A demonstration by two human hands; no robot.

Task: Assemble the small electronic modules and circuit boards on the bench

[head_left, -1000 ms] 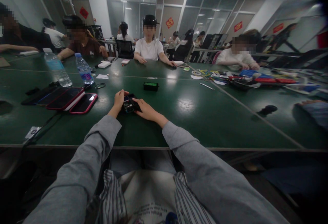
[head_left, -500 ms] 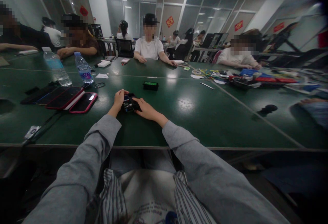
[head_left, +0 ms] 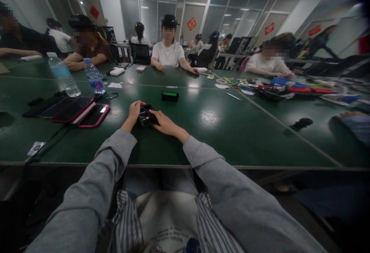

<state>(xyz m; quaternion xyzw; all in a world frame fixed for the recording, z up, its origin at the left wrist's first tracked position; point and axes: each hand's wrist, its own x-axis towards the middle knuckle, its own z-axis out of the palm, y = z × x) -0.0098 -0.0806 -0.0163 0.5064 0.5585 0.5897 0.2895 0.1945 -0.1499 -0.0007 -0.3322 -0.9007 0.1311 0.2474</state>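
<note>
Between my two hands, on the green tabletop, is a small black boxy device [head_left: 145, 120] with pale and metallic parts showing on its near side; its exact kind is too small to make out. My left hand [head_left: 135, 113] grips its left side, fingers curled over the far edge. On the right side my right hand [head_left: 164, 123] is closed around it, fingers reaching over the top. Just beyond, and apart from both hands, a black box with a lit green display [head_left: 170, 96] lies on the table.
Phones with red cases [head_left: 94, 115] lie at the left, with two water bottles [head_left: 95, 77] behind them. Farther right are a thin silver tool [head_left: 234, 96], a heap of cables and bags [head_left: 277, 88], and a small black object [head_left: 302, 123]. Several people sit around the table [head_left: 245, 141].
Both hands keep the same hold on the black device, with no clear movement. At the far left, a seated person has shifted slightly.
</note>
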